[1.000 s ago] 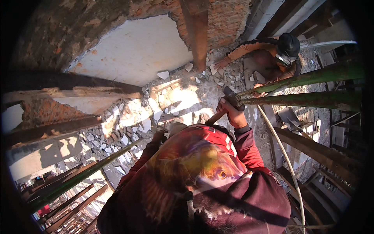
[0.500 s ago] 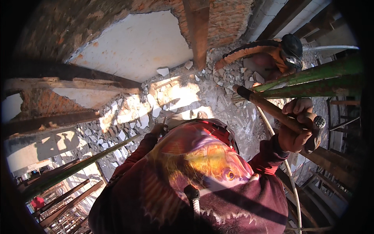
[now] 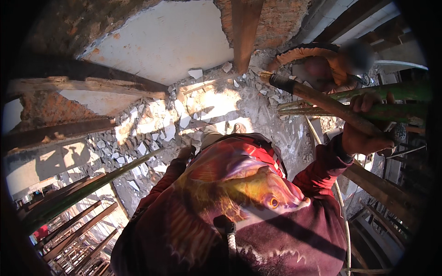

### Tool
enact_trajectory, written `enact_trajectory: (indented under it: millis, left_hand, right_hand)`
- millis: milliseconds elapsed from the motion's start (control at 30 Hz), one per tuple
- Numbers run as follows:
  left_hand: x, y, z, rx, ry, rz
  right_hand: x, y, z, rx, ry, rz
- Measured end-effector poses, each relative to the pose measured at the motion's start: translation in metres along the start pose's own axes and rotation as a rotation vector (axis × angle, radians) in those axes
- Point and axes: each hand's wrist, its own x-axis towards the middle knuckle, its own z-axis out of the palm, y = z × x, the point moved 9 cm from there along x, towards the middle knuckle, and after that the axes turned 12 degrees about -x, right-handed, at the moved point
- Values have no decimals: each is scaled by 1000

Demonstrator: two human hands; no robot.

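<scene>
My right hand is closed around a hammer with a long wooden handle. A black wrap covers part of the handle near its far end. The hammer's head is mostly hidden in shade beside my hand. Green poles pass close behind my right hand and the handle. Low at my left side, my left hand looks closed, but it is small, dark and partly covered by my sleeve, so what it holds cannot be made out. Another green pole ends near that hand.
Another person in an orange and dark top bends low at the far right. Broken rubble covers the floor ahead and to the left. Timber posts stand against the brick and plaster wall. A pale thin pole runs along my right side.
My right hand has moved farther right and away with the hammer, whose head has turned from plain view into shade. The other person's arm has drawn in. My left hand stays low.
</scene>
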Motion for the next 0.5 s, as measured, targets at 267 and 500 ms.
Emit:
enact_trajectory:
  millis: [267, 500]
  left_hand:
    - [-10, 0, 50, -194, 76, 77]
    - [-10, -10, 44, -215, 0, -88]
  right_hand:
    - [1, 1, -4, -42, 5, -17]
    - [-1, 6, -12, -50, 24, -36]
